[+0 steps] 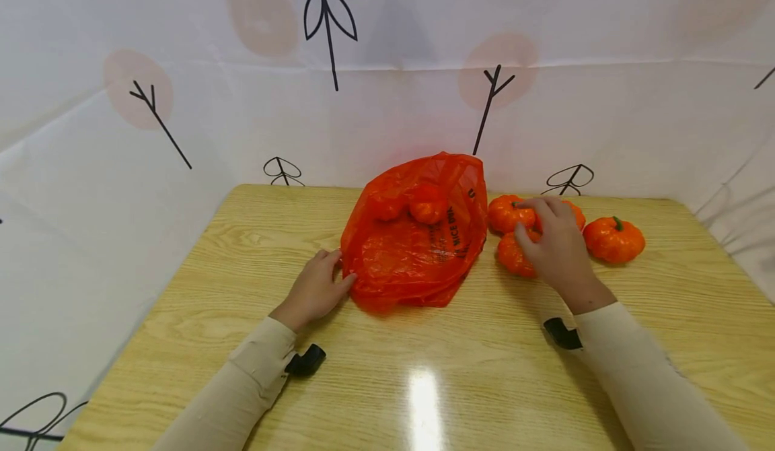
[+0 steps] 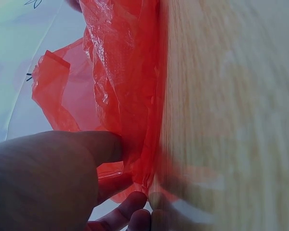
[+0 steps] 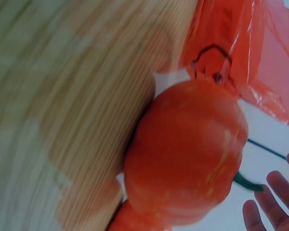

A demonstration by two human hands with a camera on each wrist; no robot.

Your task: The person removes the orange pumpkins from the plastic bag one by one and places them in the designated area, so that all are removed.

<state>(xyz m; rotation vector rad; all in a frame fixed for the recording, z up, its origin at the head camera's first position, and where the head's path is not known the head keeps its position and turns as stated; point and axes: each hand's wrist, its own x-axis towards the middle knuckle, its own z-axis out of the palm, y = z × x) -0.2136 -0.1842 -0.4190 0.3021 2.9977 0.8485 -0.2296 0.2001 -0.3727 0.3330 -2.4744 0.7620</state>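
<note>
A red plastic bag (image 1: 393, 256) lies on the table with its mouth toward me; dark print runs along its right side. Two orange shapes like small pumpkins (image 1: 427, 204) show inside it. At the bag's near left rim, my left hand (image 1: 311, 293) pinches the plastic between thumb (image 2: 106, 146) and fingers. My right hand (image 1: 554, 246) hovers over several small orange pumpkins with green stems, fingers spread and holding nothing. Under it sits a near pumpkin (image 1: 514, 256), with another pumpkin (image 1: 508, 213) behind. In the right wrist view, the fingertips are beside a pumpkin's (image 3: 188, 149) stem.
One pumpkin (image 1: 614, 239) sits to the right of my right hand, and another pumpkin (image 1: 572, 215) is partly hidden behind that hand. The wooden table (image 1: 242, 235) backs onto a white patterned cloth (image 1: 387, 114). Black camera mounts (image 1: 307, 361) are on both wrists.
</note>
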